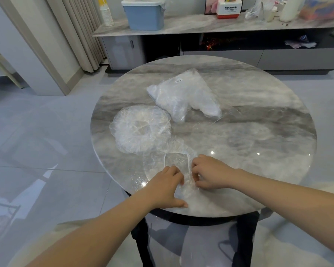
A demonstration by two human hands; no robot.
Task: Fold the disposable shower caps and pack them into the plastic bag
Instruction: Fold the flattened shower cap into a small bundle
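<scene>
One head-worn wide-angle view looks forward and down over the round counter point(258, 132), near enough for both forearms to enter from the near edge (no second view).

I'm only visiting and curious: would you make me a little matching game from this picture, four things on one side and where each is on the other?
Things:
1. plastic bag
2. spread-out shower cap
3. shower cap being handled
4. blue storage box

Places:
A. on the long shelf beyond the table
B. at the table's near edge, under both hands
C. left part of the round table, lying alone
D. middle of the table, farther from the person

Pairs: 1-D, 2-C, 3-B, 4-A
</scene>
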